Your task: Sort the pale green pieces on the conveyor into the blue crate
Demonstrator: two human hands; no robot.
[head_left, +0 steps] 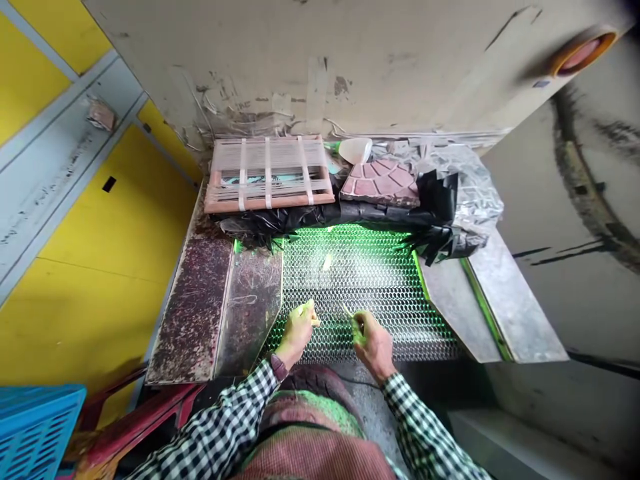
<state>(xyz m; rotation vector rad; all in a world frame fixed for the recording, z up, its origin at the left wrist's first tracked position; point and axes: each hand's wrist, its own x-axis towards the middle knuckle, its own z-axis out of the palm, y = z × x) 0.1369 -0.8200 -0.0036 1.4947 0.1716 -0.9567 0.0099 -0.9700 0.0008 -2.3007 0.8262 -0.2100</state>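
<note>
Carefully, small green pieces (314,321) are pinched in the curled fingers of the left hand (299,331) and the right hand (374,343), kept low and close over a lit hexagonal wire mesh (370,287) for control.

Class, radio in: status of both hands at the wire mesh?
Left hand, right hand pinching small green slivers over wire mesh. Black plastic sheeting beyond.
</note>
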